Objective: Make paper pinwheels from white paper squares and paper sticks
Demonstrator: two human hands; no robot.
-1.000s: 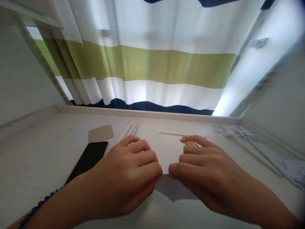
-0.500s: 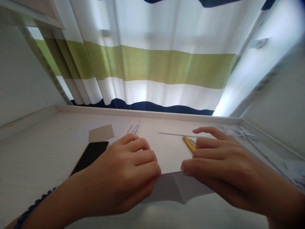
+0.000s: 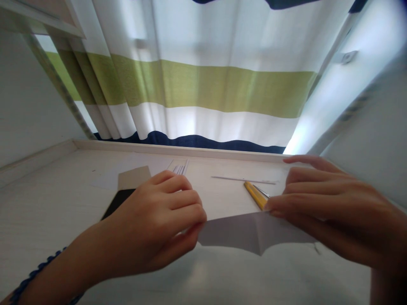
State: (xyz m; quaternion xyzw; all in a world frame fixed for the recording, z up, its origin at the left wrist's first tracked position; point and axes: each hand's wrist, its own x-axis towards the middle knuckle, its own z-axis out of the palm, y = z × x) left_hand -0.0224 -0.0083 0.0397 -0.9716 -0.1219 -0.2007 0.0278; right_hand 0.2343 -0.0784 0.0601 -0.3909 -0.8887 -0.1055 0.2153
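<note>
Right hand (image 3: 330, 207) slid rightward along fold of white paper (image 3: 254, 231) on tabletop (image 3: 47, 199); left hand (image 3: 162, 220) pinching opposite end. Risk: crooked crease if pressure uneven.

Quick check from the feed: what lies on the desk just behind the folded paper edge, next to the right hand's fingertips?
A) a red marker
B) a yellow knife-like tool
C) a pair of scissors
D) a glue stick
B: a slim yellow tool lies slantwise on the white paper, its near end by the right hand.
</note>
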